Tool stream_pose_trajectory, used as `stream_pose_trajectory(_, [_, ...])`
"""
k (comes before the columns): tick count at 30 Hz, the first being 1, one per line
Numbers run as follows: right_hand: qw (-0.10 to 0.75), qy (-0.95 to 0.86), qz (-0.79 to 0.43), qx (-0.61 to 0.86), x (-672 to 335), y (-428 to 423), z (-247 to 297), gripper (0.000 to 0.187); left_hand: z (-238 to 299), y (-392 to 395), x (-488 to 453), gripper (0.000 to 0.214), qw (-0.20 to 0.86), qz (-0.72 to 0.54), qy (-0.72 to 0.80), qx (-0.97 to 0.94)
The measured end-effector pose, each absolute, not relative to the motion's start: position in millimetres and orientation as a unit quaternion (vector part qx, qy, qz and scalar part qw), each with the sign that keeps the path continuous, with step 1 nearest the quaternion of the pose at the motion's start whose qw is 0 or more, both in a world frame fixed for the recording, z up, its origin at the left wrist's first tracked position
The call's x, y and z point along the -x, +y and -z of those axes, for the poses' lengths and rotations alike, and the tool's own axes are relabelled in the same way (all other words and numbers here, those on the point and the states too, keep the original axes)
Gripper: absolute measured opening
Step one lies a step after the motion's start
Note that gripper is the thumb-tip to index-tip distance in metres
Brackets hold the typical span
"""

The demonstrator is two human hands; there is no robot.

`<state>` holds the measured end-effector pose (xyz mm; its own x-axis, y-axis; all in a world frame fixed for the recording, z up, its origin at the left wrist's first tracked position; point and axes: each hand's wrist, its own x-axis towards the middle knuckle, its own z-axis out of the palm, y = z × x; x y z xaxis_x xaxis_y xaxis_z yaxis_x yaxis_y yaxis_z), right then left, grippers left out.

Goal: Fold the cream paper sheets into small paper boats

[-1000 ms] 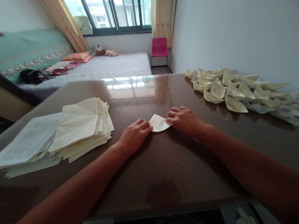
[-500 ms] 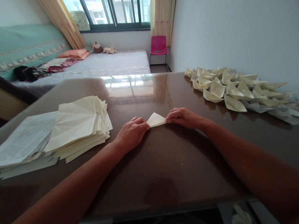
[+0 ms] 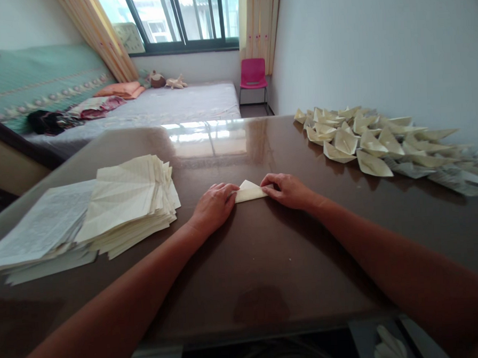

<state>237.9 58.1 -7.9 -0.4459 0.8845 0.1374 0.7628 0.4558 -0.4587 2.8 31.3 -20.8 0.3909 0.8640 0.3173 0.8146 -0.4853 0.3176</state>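
A small piece of folded cream paper (image 3: 250,193) lies on the brown table, a peak on its far side and a straight band along its near edge. My left hand (image 3: 215,204) is closed on its left end, thumb below and fingers above. At the right end, my right hand (image 3: 287,190) pinches the paper between thumb and curled fingers. Both fingertips cover the paper's two corners.
A stack of creased cream sheets (image 3: 122,198) stands on the left, partly over printed grey sheets (image 3: 41,221). Many folded paper boats (image 3: 345,141) crowd the right side by the wall. Beyond the glossy table (image 3: 236,286) are a bed (image 3: 195,101) and a pink chair (image 3: 253,74).
The paper went from a plain triangle to one with a band folded up along its near edge. My right thumb and fingers shifted their grip at its corner.
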Motion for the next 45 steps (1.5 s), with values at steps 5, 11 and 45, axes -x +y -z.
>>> stream_pose_trajectory(5, [0.173, -0.833, -0.118, 0.511, -235.3, 57.3, 11.5, 0.019, 19.7, 30.3, -6.4, 0.028, 0.026, -0.197, 0.512, -0.836])
stream_pose_trajectory(11, [0.163, -0.828, -0.099, 0.527, -232.6, 57.8, 10.5, 0.018, 16.3, 25.1, -10.4, 0.033, -0.005, -0.166, 0.520, -0.838])
stream_pose_trajectory(45, [0.259, -0.828, -0.146, 0.476, -241.7, 59.5, 15.0, 0.014, 1.6, 6.7, -22.4, 0.037, -0.105, -0.008, 0.410, -0.906])
